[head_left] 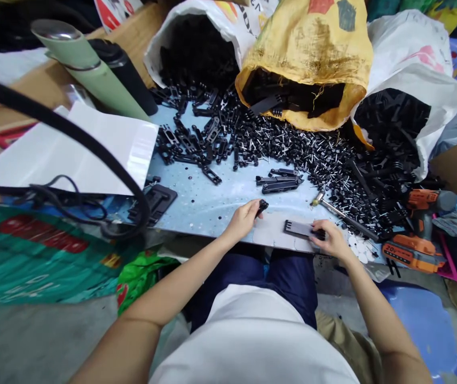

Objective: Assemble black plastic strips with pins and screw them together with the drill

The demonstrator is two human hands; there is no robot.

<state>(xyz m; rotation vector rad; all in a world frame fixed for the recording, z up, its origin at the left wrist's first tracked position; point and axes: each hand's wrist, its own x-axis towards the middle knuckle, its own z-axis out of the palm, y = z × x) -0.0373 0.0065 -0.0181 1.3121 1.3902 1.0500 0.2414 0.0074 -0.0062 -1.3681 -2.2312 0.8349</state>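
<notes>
My left hand (244, 217) pinches a small black plastic piece (262, 205) just above the light blue table (212, 200). My right hand (330, 238) grips the end of a flat black comb-like plastic part (298, 229) that lies on the table's near edge. A few assembled black parts (280, 181) lie side by side a little beyond both hands. A hammer (343, 215) rests just past my right hand. Loose black parts with metal pins (316, 146) are heaped across the far side of the table.
Three open sacks of black parts stand at the back: white (196, 32), yellow (312, 48), white (416, 69). An orange cordless drill (416, 229) lies at right. A white sheet (72, 149), green flask (88, 66), black cable (92, 144) and black clip (156, 200) sit at left.
</notes>
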